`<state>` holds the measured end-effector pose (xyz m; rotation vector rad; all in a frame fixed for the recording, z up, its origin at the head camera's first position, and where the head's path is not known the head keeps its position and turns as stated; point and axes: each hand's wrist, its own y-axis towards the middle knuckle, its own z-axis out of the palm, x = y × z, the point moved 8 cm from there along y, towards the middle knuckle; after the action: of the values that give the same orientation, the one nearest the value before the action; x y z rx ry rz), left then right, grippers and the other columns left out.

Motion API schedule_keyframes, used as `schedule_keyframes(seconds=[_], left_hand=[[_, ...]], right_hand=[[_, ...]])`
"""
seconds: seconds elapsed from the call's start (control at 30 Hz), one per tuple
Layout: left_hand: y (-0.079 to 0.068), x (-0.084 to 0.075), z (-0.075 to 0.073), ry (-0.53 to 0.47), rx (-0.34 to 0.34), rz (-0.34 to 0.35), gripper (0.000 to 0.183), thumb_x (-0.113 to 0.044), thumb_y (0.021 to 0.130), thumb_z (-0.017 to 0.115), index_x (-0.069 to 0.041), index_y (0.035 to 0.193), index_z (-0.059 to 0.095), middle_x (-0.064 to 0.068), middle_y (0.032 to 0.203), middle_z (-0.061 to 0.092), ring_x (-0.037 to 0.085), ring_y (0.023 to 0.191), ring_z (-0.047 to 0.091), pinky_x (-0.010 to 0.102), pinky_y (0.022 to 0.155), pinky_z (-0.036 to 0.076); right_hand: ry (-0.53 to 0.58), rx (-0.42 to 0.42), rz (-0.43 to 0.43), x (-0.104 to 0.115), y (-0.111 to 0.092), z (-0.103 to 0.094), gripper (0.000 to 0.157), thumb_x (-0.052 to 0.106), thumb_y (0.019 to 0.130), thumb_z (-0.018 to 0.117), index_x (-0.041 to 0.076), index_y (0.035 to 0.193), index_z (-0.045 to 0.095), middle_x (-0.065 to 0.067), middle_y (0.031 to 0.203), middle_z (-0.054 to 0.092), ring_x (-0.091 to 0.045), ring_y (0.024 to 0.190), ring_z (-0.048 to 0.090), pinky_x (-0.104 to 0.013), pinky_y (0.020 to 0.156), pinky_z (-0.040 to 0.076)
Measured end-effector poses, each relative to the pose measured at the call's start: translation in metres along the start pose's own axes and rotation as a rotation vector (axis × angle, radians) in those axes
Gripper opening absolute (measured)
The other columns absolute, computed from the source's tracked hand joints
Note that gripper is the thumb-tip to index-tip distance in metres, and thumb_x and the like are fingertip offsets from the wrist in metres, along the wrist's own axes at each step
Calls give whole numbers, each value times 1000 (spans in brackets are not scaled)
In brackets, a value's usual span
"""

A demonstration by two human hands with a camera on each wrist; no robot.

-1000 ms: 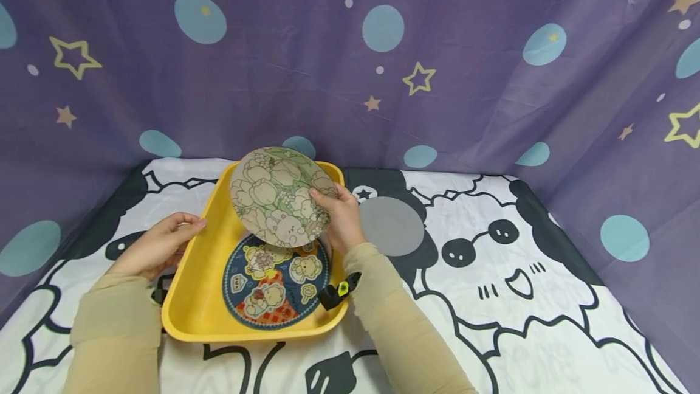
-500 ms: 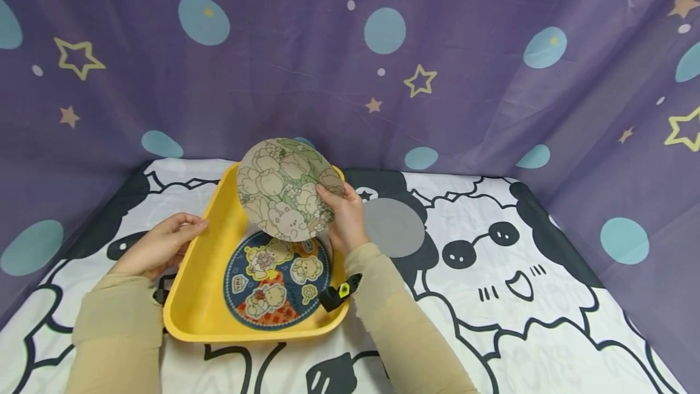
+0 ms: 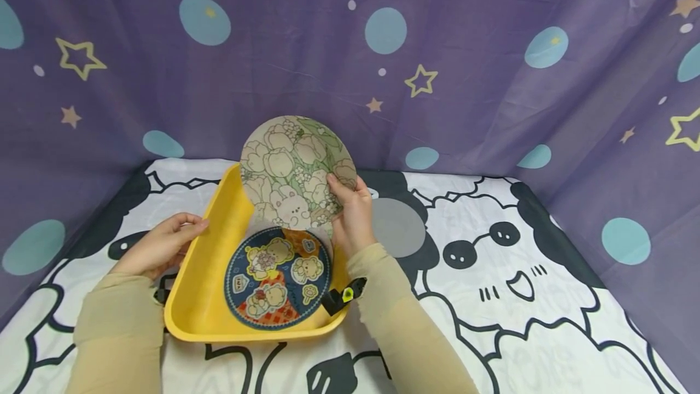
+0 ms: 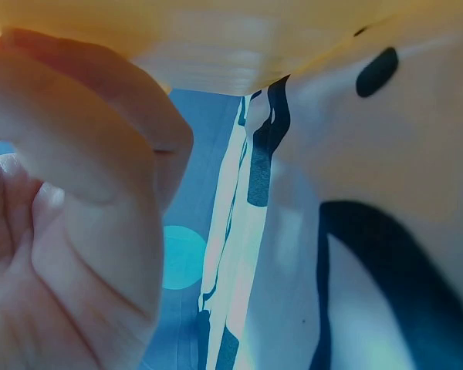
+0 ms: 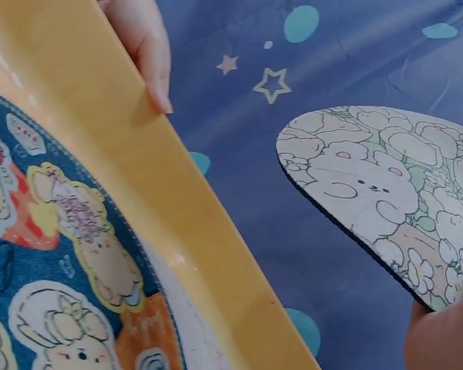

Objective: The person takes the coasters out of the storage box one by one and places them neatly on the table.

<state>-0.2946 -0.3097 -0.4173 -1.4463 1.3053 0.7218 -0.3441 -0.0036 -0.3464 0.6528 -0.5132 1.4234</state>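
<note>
My right hand [image 3: 354, 211] grips a round mouse pad [image 3: 292, 169] by its right edge, thumb on the printed face. That pad has pale tulips, green leaves and a white bunny; its dark edge shows in the right wrist view. It is held tilted up above the far part of a yellow tray [image 3: 202, 284]. Inside the tray lies a second round mouse pad [image 3: 273, 281], dark blue with red check and cartoon animals. A pale layer [image 5: 181, 308] shows beneath it. My left hand [image 3: 164, 242] holds the tray's left rim, thumb over the edge and fingers outside.
A flat grey disc [image 3: 396, 228] lies right of the tray. The table is covered by a white cloth [image 3: 547, 333] with black cartoon outlines. A purple curtain [image 3: 465, 114] with stars and dots hangs behind and along the sides.
The floral mouse pad has risen and shifted slightly right in my right hand, tilting more upright. More of the blue pad now shows. My left hand stays on the rim.
</note>
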Motion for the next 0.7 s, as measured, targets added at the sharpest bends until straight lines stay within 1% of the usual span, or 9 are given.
schedule_keyframes(seconds=[0.17,0.37,0.7], left_hand=[[-1,-1,0,-3,6,13,48,-42,105,46,0,125,35,-2,94,69,11,80,71,35,69,59],[-1,-2,1,0,6,16,48,-42,104,46,0,125,35,-2,94,69,12,79,71,35,69,59],[0,-1,0,8,0,3,50,-44,104,46,0,126,34,-2,94,69,12,79,71,35,69,59]], right_hand=[[73,-4,-19,12,2,1,22,-7,94,58,11,105,66,-1,95,68,-11,83,68,-26,73,58],[109,-10,-51,27,3,2,23,-7,94,58,11,107,66,-1,97,68,-12,85,68,-26,75,58],[146,-43,-94,53,-9,-1,24,-7,94,58,12,103,68,-1,99,69,-12,85,70,-26,77,58]])
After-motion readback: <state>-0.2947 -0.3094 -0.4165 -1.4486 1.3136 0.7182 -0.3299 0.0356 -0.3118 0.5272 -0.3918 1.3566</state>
